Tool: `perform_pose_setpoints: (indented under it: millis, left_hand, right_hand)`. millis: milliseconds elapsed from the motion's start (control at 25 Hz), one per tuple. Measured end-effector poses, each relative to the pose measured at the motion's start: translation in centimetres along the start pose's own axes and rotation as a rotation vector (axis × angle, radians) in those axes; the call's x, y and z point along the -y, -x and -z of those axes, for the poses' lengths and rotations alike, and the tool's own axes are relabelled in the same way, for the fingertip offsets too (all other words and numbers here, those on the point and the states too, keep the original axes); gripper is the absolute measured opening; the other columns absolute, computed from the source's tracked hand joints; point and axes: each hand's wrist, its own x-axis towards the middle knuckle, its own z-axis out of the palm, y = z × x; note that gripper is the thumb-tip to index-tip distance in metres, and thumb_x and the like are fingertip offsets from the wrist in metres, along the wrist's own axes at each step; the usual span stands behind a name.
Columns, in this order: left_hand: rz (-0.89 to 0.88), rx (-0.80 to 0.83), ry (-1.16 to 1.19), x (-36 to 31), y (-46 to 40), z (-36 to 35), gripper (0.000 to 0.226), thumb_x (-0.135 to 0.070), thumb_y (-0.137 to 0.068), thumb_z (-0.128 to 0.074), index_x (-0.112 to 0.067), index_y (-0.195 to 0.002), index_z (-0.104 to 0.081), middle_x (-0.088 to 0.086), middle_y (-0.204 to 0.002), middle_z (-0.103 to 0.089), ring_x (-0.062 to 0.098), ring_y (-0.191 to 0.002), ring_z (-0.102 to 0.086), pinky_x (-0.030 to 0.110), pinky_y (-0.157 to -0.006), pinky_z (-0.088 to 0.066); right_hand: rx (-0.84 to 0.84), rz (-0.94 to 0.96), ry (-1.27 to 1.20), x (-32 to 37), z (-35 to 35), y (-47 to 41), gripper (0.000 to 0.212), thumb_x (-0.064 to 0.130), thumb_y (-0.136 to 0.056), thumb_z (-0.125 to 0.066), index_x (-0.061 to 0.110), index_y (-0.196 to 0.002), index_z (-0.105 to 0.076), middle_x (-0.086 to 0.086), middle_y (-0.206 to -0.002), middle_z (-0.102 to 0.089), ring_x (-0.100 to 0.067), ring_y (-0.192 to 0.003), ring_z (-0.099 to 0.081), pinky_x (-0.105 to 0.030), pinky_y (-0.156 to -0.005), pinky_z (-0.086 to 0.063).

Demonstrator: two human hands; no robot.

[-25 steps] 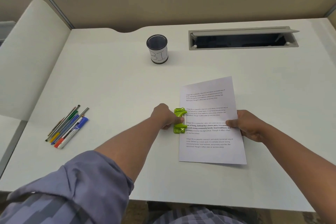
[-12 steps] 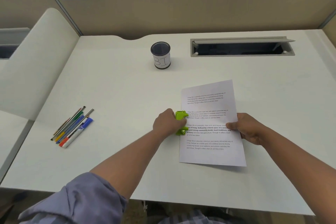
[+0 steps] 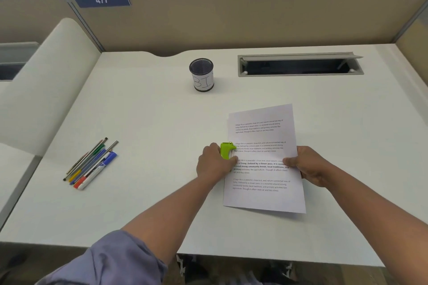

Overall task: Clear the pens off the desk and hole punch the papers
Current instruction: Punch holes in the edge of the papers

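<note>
While the left hand [image 3: 214, 164] is clamped down over the green hole punch [image 3: 227, 150], the right hand [image 3: 308, 165] pinches the opposite edge of the printed papers [image 3: 262, 157], thumb on top and fingers curled underneath. So both hands are closed on something: left on the punch, right on the sheets.

The punch sits at the left edge of the papers, roughly at the middle of that long side, and most of it is hidden under the left hand, only the far end with a bit of metal showing. Can't really tell if it's pressed all the way down or how far the paper goes in. Also can't tell how many sheets there are, it looks like one thin stack with four blocks of text on it, lying flat on the white desk [image 3: 150, 122] a bit right of centre.

The pens [image 3: 91, 164] haven't been cleared, they're in a loose bundle well off to the left on the desk, mix of green, blue, yellow and orange plus a white marker with a blue cap. A black mesh pen cup [image 3: 202, 75] with a handwritten label stands upright toward the back of the desk, well apart from both pens and papers. Next to it on the right there's a cable tray slot [image 3: 300, 65] with its flap open.
</note>
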Motion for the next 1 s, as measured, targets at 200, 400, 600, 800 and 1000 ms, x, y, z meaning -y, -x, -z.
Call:
perform_pose_setpoints:
  millis: [200,400,600,800,1000]
  left_hand:
    - [0.005,-0.036,0.067,0.6,0.0,0.4,0.037,-0.045,-0.075,-0.074,-0.020,-0.076,-0.048,0.003,-0.087,-0.062,0.019,-0.068,-0.054,0.030,-0.055,-0.039]
    - [0.014,-0.038,0.108,0.8,0.0,0.3,0.037,-0.043,-0.074,-0.076,-0.018,-0.076,-0.049,0.003,-0.085,-0.062,0.018,-0.066,-0.052,0.031,-0.057,-0.039]
    - [0.025,-0.015,0.149,0.8,-0.1,0.2,0.040,-0.044,-0.074,-0.079,-0.018,-0.076,-0.048,0.001,-0.082,-0.060,0.016,-0.064,-0.053,0.031,-0.057,-0.041]
    - [-0.093,-0.184,0.118,-0.8,0.3,0.9,0.054,-0.063,-0.078,-0.073,-0.021,-0.108,-0.057,-0.005,-0.111,-0.050,0.018,-0.103,-0.046,0.033,-0.079,-0.040]
    - [-0.244,0.299,0.496,-8.4,1.6,-0.4,0.072,-0.056,-0.086,-0.072,-0.026,-0.143,-0.040,-0.006,-0.134,-0.056,0.016,-0.119,-0.057,0.040,-0.102,-0.048]
  right_hand:
    - [-0.015,0.005,-0.009,-0.1,-0.4,0.3,0.029,-0.005,-0.096,-0.055,0.010,-0.119,-0.064,-0.010,-0.112,-0.074,-0.035,-0.099,-0.072,-0.053,-0.085,-0.059]
    - [-0.013,0.002,-0.010,-0.2,0.5,0.9,0.032,-0.005,-0.096,-0.056,0.008,-0.123,-0.064,-0.010,-0.114,-0.075,-0.035,-0.100,-0.072,-0.050,-0.083,-0.060]
    - [-0.027,0.007,-0.082,-0.5,3.4,2.4,0.034,-0.007,-0.095,-0.057,0.006,-0.126,-0.062,-0.011,-0.117,-0.074,-0.036,-0.104,-0.072,-0.056,-0.091,-0.056]
    - [-0.034,0.060,-0.173,-1.0,6.1,4.9,0.036,-0.006,-0.095,-0.058,0.007,-0.129,-0.061,-0.009,-0.119,-0.074,-0.035,-0.107,-0.071,-0.054,-0.095,-0.055]
    - [-0.060,0.165,-0.277,-1.7,8.3,7.9,0.036,-0.005,-0.096,-0.058,0.007,-0.130,-0.061,-0.011,-0.123,-0.072,-0.034,-0.110,-0.070,-0.052,-0.096,-0.054]
